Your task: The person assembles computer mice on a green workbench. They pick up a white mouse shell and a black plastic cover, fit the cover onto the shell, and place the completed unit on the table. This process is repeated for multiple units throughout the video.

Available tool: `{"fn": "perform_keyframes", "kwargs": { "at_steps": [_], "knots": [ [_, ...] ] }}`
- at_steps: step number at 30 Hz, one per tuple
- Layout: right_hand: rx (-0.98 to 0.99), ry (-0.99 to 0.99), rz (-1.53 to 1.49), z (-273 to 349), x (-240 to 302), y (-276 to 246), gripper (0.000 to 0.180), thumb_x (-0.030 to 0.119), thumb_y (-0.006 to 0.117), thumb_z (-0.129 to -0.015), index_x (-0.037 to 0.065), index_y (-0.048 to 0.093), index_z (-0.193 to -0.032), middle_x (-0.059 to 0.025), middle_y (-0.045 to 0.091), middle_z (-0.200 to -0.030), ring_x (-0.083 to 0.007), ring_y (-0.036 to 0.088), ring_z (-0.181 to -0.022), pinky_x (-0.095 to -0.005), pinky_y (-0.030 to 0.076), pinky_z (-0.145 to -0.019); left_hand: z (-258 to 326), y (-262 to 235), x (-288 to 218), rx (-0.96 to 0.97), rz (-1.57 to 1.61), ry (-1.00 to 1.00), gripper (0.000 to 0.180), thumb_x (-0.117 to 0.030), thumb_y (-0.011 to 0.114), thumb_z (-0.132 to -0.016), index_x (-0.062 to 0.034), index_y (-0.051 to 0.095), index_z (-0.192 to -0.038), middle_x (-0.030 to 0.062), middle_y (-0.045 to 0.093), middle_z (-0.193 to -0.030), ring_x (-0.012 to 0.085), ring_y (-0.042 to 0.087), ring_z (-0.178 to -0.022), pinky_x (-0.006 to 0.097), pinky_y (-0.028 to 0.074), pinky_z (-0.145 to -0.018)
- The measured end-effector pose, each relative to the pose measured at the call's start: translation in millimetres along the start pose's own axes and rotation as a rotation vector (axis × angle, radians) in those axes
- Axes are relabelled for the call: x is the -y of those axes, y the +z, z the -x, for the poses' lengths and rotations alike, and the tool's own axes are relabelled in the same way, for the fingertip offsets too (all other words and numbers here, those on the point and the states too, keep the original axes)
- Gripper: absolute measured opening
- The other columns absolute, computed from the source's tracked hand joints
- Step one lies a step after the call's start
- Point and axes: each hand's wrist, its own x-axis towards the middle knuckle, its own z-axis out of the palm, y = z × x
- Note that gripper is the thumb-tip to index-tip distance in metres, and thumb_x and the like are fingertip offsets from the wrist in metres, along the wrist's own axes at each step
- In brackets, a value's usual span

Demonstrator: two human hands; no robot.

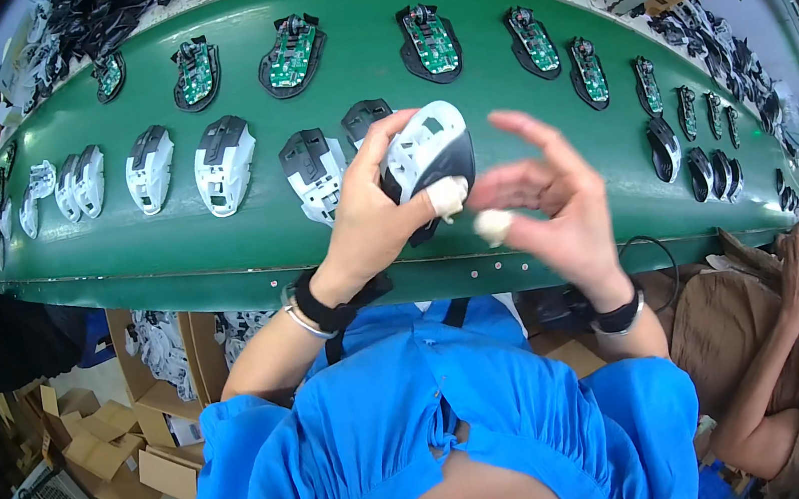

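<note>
You have a computer mouse shell [428, 160] in your left hand [371, 223], lifted clear above the green conveyor belt [525, 132]. The shell is white over most of its top, with open slots and ribs showing, and black along its lower right side. It sits tilted, its top facing up toward 1 o'clock. Your thumb wraps over its upper edge and your fingers [448, 195], one capped with a white finger cot, press its lower edge at 5 o'clock. Your right hand [555, 204] is just beside the shell at 3 o'clock, apart from it, fingers spread, one white-capped fingertip nearest it.
</note>
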Motion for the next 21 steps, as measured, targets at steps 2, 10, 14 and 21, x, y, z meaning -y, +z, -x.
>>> {"fn": "perform_keyframes", "kwargs": {
  "at_steps": [2, 10, 14, 21],
  "knots": [
    [0.085, 0.016, -0.051, -13.5, 14.1, -13.3, 0.081, -0.002, 0.072, -0.074, 0.004, 0.033, -0.146, -0.0137, 0.052, -0.134, -0.0235, 0.054, -0.12, -0.0375, 0.053, -0.091, 1.9, -2.2, -4.1, 0.09, -0.107, 0.07, 0.07, -0.01, 0.079, -0.071, -0.0024, 0.046, -0.133, 0.0074, 0.057, -0.118, 0.0168, 0.056, -0.108, 0.031, 0.046, -0.094],
    [0.164, 0.33, -0.277, -33.8, -12.3, -26.6, 0.054, -0.008, 0.065, -0.077, -0.004, 0.053, -0.13, -0.0138, 0.063, -0.117, -0.02, 0.067, -0.096, -0.0289, 0.057, -0.081, -0.7, 1.5, -3.8, 0.157, -0.344, -0.043, 0.07, -0.019, 0.083, -0.066, 0.0053, 0.055, -0.125, 0.0123, 0.065, -0.11, 0.0171, 0.062, -0.098, 0.031, 0.049, -0.088],
    [0.09, 0.419, -0.34, -40.2, -26.5, -38.3, 0.047, -0.005, 0.066, -0.078, -0.003, 0.057, -0.125, -0.0117, 0.065, -0.112, -0.0159, 0.066, -0.09, -0.0253, 0.057, -0.075, -20.3, 2.2, 10.3, 0.235, -0.231, -0.225, 0.066, -0.016, 0.081, -0.07, 0.0013, 0.053, -0.127, 0.0066, 0.063, -0.106, 0.0117, 0.06, -0.091, 0.024, 0.05, -0.079],
    [0.04, 0.227, -0.34, -35.1, -2.7, -50.9, 0.053, 0.002, 0.07, -0.073, -0.003, 0.056, -0.123, -0.0113, 0.065, -0.112, -0.016, 0.065, -0.094, -0.0283, 0.054, -0.079, -23.8, -3.0, -13.1, 0.298, -0.636, 0.041, 0.078, -0.028, 0.084, -0.06, 0.0019, 0.049, -0.124, 0.0189, 0.064, -0.101, 0.0294, 0.064, -0.094, 0.038, 0.05, -0.085]
  ]
}}
